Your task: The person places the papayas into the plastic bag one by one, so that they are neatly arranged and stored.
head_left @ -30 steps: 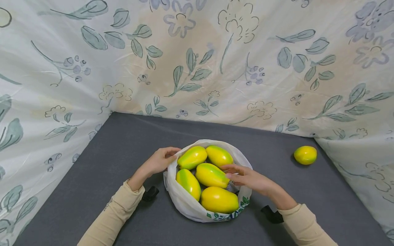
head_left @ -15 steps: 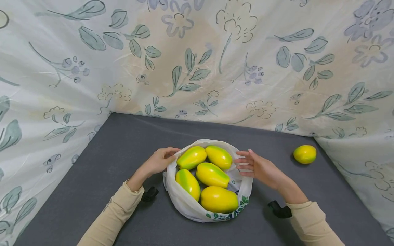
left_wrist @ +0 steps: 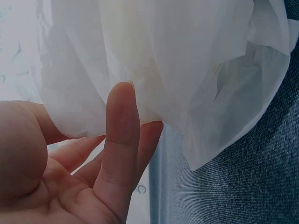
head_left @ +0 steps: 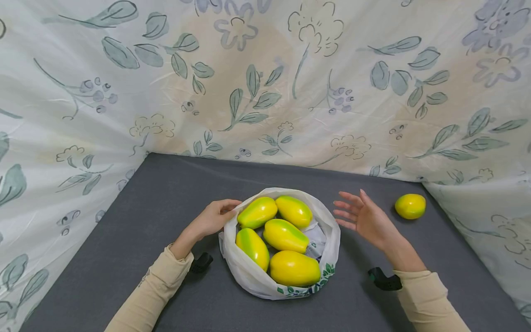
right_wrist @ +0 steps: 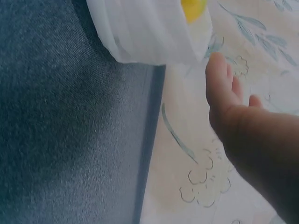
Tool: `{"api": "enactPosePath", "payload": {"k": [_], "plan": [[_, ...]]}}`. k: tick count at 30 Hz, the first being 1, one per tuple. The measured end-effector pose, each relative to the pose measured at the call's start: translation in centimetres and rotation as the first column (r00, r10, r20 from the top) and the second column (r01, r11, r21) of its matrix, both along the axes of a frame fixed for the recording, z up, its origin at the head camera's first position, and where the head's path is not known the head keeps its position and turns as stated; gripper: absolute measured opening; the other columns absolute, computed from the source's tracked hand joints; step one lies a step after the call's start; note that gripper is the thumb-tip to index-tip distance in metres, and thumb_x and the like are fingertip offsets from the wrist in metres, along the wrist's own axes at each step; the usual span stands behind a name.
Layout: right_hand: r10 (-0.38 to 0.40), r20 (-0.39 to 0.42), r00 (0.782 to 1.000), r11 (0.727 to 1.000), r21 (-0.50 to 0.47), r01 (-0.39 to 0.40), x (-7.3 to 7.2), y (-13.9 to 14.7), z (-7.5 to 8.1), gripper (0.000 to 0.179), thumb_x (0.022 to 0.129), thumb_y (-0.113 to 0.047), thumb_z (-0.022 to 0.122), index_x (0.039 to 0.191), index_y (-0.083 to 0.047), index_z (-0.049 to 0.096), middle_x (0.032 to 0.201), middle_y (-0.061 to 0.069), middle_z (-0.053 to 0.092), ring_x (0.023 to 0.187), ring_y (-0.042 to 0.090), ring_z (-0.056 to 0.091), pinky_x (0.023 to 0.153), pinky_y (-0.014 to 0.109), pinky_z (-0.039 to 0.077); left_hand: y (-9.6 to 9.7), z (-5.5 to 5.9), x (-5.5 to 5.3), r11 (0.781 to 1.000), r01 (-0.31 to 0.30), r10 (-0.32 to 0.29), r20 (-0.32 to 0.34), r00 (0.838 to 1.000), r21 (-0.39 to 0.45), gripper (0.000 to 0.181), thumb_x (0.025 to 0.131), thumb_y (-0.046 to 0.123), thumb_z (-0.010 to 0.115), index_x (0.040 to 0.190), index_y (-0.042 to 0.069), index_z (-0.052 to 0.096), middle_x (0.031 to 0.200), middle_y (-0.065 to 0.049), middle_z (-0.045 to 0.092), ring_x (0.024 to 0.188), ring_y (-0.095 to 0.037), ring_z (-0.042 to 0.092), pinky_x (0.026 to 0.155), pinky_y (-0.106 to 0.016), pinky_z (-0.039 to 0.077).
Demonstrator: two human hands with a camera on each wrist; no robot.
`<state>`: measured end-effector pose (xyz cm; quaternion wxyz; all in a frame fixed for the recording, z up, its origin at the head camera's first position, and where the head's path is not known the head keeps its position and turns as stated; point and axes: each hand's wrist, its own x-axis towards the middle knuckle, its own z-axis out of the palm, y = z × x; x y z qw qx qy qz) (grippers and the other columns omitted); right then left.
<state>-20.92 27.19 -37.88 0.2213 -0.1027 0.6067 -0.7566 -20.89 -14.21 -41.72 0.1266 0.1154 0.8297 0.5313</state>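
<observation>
A white plastic bag (head_left: 249, 283) with a rolled-down rim and green leaf print stands on the dark cloth. Several glossy yellow-green fruits (head_left: 286, 236), papaya-like in shape, lie inside it. My left hand (head_left: 210, 217) rests against the bag's left side near the rim. In the left wrist view, extended fingers (left_wrist: 122, 135) touch the outside of the plastic. Just right of the bag, my right hand (head_left: 371, 221) hovers apart from it with spread fingers, holding nothing. Farther right, a similar single yellow fruit (head_left: 410, 206) lies on the cloth.
Dark grey cloth (head_left: 124, 258) covers the table. Floral curtains (head_left: 257, 92) enclose the back and both sides. Black wrist devices (head_left: 385, 280) hang beneath both forearms. Folded white plastic (head_left: 317, 240) shows inside the bag's right side.
My right hand has withdrawn from above the fruits inside the bag, past the rim and rightward toward the single fruit, its fingers spreading. The left hand has stayed at the bag.
</observation>
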Motion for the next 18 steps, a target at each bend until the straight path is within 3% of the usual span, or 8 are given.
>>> {"api": "enactPosePath", "payload": {"k": [4,9,18], "plan": [[-0.039,0.03,0.999,0.99,-0.133,0.043,-0.1,1.2,-0.1,0.043,0.105,-0.043,0.024,0.129,-0.02,0.051,0.125,0.003,0.055,0.113,0.023,0.052,0.095,0.036,0.045,-0.1,0.0,0.0,1.0,0.01,-0.01,-0.009,1.0,0.009,0.035,0.1,0.01,0.05,0.135,0.003,0.052,0.121,-0.018,0.058,0.092,-0.024,0.062,0.067,-0.034,0.054],[-0.039,0.06,0.997,0.951,-0.305,0.055,-0.2,2.9,-0.4,0.045,0.105,-0.038,0.026,0.127,-0.015,0.059,0.126,0.008,0.055,0.115,0.026,0.052,0.096,0.039,0.043,-0.1,0.0,0.0,1.0,0.013,-0.013,-0.016,1.0,-0.001,0.035,0.1,0.01,0.05,0.135,0.003,0.052,0.12,-0.018,0.059,0.092,-0.023,0.062,0.066,-0.034,0.053],[-0.123,0.148,0.981,0.884,-0.432,0.175,-0.3,5.1,-0.5,0.041,0.104,-0.036,0.035,0.122,-0.012,0.062,0.122,0.009,0.057,0.111,0.028,0.056,0.095,0.039,0.044,0.0,0.1,0.1,1.0,0.011,-0.011,-0.017,1.0,-0.003,0.036,0.1,0.011,0.05,0.135,0.002,0.052,0.122,-0.019,0.058,0.094,-0.024,0.061,0.067,-0.034,0.053]]}}
